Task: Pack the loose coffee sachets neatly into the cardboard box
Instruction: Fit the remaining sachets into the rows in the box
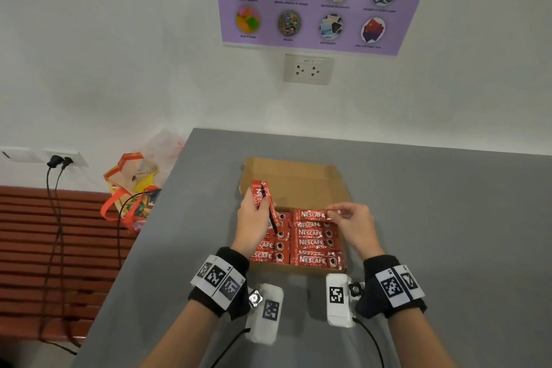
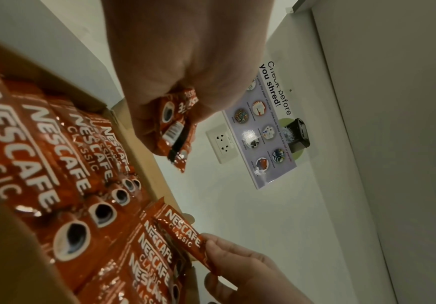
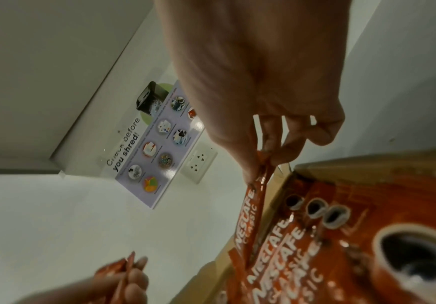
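An open cardboard box (image 1: 294, 179) sits on the grey table (image 1: 418, 203), holding two columns of red Nescafe sachets (image 1: 310, 243). My left hand (image 1: 254, 218) grips a small bunch of sachets (image 1: 262, 193) upright over the box's left column; the same bunch of sachets (image 2: 176, 131) shows in the left wrist view. My right hand (image 1: 349, 219) pinches the end of one sachet (image 1: 312, 214) lying at the far end of the right column. In the right wrist view my fingers (image 3: 269, 156) hold that sachet (image 3: 250, 214) at the box's edge.
The box's lid flap (image 1: 298, 170) lies open toward the wall. A colourful bag (image 1: 134, 188) and cables (image 1: 56, 218) sit left of the table above a red slatted bench (image 1: 44, 248). A wall socket (image 1: 307, 69) and purple poster (image 1: 322, 0) are on the wall ahead.
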